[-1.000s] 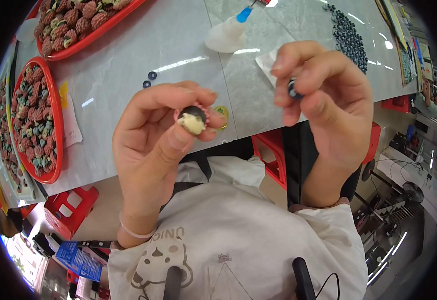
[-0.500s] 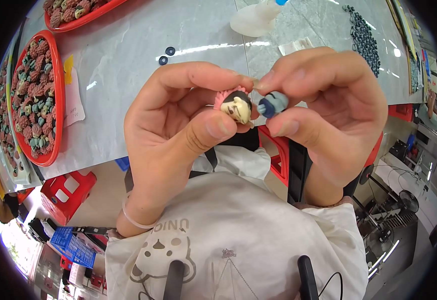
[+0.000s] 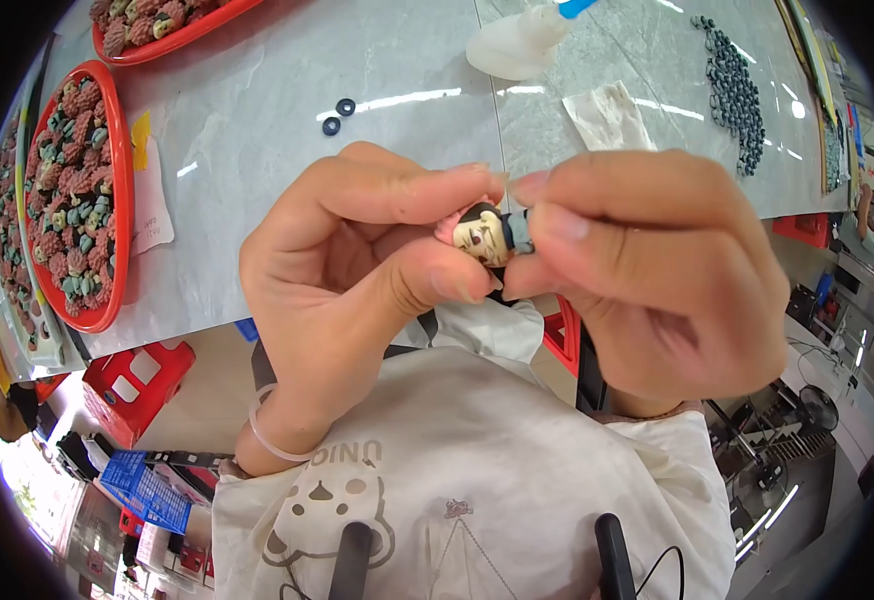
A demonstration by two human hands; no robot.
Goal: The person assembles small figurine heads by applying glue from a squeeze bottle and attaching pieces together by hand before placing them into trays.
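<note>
1. our left hand (image 3: 327,250) pinches a figurine head (image 3: 479,238), our right hand (image 3: 667,270) a blue-grey body (image 3: 520,232), the 2 touching between our hands.
2. skewed pressure could tip them askew.
3. beyond, 2 dark rings (image 3: 332,133) risk scattering if our knuckles stray.

A blue basket (image 3: 144,490) sits at left, a dark fan (image 3: 817,407) right.

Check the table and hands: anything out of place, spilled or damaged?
Nothing clearly spilled or broken. Two dark rings lie oddly by themselves on the table, apart from the dark pile at right, and the paper looks creased. The head in the left hand and body in the right hand show no damage, though partly hidden.
</note>
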